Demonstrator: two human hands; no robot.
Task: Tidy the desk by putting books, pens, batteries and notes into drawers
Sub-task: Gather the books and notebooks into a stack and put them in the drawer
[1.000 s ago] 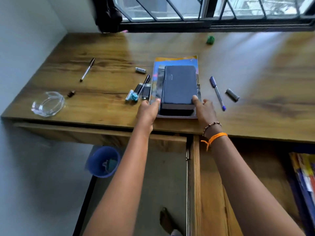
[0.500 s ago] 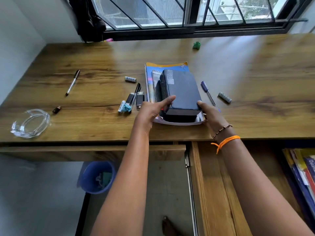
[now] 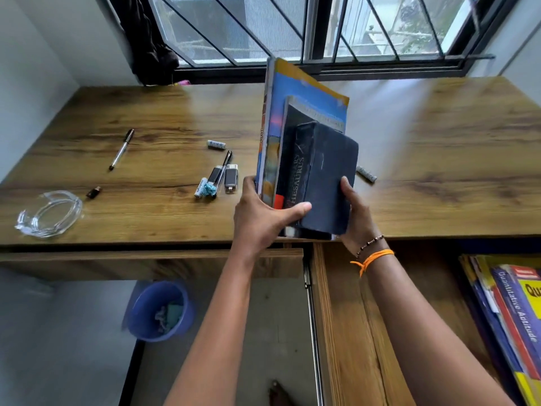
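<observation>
- the stack of books point(image 3: 307, 148), tilted up off the desk point(image 3: 439, 159) edge near the open drawer point(image 3: 345, 317), is stiff, probably heavy and slide-prone.
- my left hand point(image 3: 263, 218) and right hand point(image 3: 355, 215) clamp its lower sides; i'd keep squeezing there.

From my feed this looks like a study corner in a home: a wood-grain table point(image 3: 439, 159) pushed against a barred window point(image 3: 292, 27), with plain pale walls point(image 3: 32, 77) closing it in on the left. Pens point(image 3: 121, 149), batteries point(image 3: 216, 144) and small flash drives point(image 3: 231, 178) lie scattered on the table, and I see an open drawer point(image 3: 345, 332) holding study books point(image 3: 515, 317). A blue waste bin point(image 3: 159, 312) sits on the floor below, and dark clothing point(image 3: 149, 45) hangs by the window.
</observation>
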